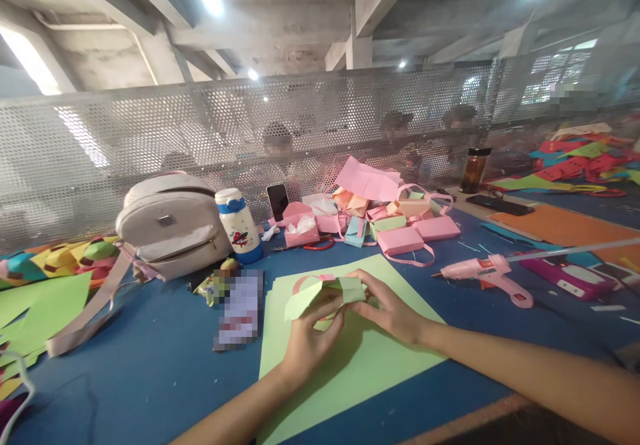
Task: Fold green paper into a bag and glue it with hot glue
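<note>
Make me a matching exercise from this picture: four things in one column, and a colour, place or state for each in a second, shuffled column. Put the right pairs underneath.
Column one
1. Small green paper piece
2. Glue gun
3. Backpack
4. Bottle

Column two
A. White with a blue base, upright
B. Pink, lying on the blue table
C. Held in the fingers of the left hand and right hand
D. Pale beige, with a strap trailing

Right pairs: 1-C, 2-B, 3-D, 4-A
</note>
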Demonstrator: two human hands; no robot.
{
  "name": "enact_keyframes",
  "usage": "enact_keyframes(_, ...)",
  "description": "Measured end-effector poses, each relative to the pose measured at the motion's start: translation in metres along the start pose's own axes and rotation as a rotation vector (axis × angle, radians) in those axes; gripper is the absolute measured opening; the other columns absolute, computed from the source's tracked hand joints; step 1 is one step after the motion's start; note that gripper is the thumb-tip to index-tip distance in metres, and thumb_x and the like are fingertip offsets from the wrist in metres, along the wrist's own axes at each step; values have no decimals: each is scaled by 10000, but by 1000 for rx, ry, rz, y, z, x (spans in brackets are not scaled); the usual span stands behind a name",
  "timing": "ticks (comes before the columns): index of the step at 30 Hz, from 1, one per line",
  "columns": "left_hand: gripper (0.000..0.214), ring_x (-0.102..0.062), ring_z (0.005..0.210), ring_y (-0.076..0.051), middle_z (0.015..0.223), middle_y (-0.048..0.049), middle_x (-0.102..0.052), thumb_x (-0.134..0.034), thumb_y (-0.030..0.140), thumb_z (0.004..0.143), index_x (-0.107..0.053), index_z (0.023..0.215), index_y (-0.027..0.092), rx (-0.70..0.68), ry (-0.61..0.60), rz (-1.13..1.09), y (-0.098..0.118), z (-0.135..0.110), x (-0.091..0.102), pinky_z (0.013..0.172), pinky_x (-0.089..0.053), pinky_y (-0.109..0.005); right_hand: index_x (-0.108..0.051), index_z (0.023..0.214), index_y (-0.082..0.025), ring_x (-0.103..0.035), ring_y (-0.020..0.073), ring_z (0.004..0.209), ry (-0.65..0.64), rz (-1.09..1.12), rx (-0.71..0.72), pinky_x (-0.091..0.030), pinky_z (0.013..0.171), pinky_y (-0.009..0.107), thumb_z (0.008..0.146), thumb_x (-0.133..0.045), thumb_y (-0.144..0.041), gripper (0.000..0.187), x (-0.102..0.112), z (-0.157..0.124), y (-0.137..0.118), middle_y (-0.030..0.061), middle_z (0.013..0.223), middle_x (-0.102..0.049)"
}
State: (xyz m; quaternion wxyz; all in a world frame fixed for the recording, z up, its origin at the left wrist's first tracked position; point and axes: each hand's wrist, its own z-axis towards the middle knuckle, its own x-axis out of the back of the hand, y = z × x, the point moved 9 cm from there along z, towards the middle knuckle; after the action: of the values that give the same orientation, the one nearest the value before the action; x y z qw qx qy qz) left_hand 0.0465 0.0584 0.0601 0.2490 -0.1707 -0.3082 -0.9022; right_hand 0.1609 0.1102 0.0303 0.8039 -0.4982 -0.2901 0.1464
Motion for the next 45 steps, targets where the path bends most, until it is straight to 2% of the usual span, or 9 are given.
enact_keyframes(10, 217, -729, 928, -237, 983, -65, -772, -590, 164, 884, -773, 967, 246, 28, -5, -15, 0, 0, 0, 817, -592, -358, -536, 1114, -247, -558, 193, 929, 63, -192, 87, -438, 725, 288, 935, -572, -426, 256, 8, 0, -2, 40, 1077, -594)
enact_keyframes(18, 197, -732, 935, -231, 976, -56, -777, -611, 144, 875, -765, 959, 233, 13, 24, -20, -2, -1, 3, 831, -592, -346, -531, 1126, -256, -547, 184, 901, 91, -259, 114, -440, 696, 274, 900, -636, -408, 292, 11, -1, -6, 33, 1060, -580)
enact_keyframes(25, 182, -734, 885, -228, 972, -53, -777, -600, 227, 899, -758, 986, 247, 66, 15, -28, -9, 0, 0, 685, -605, -313, -560, 1147, -266, -565, 176, 921, 85, -254, 132, -447, 697, 267, 945, -586, -395, 240, 14, 0, -6, 31, 1079, -598)
enact_keyframes(29, 177, -734, 874, -229, 979, -52, -775, -594, 227, 900, -748, 986, 244, 66, -7, 12, -16, 1, -1, 708, -605, -322, -581, 1140, -262, -577, 173, 920, 99, -216, 108, -453, 694, 257, 936, -603, -411, 254, 17, 2, -4, 34, 1085, -613)
enact_keyframes(33, 194, -710, 962, -245, 1041, -52, -758, -630, 189, 882, -714, 1046, 249, 16, -1, 92, -18, 5, 3, 833, -574, -359, -604, 1115, -243, -583, 188, 909, 176, -132, 36, -462, 704, 270, 908, -620, -463, 303, 27, 4, 4, 43, 1073, -636)
enact_keyframes(39, 272, -576, 1173, -227, 1207, -89, -610, -504, 176, 966, -553, 1226, 239, 31, 110, 69, -16, 15, 28, 978, -481, -367, -597, 909, -212, -600, 175, 805, 273, 190, -106, -444, 618, 255, 873, -587, -613, 403, 43, 10, 30, 19, 863, -580)
enact_keyframes(45, 371, -530, 1192, -252, 1241, -89, -555, -663, 266, 904, -520, 1246, 252, -36, 35, 89, -12, 17, 25, 1011, -438, -395, -574, 801, -190, -598, 144, 705, 368, 538, -334, -433, 580, 234, 717, -718, -678, 516, 43, 7, 58, 2, 729, -598)
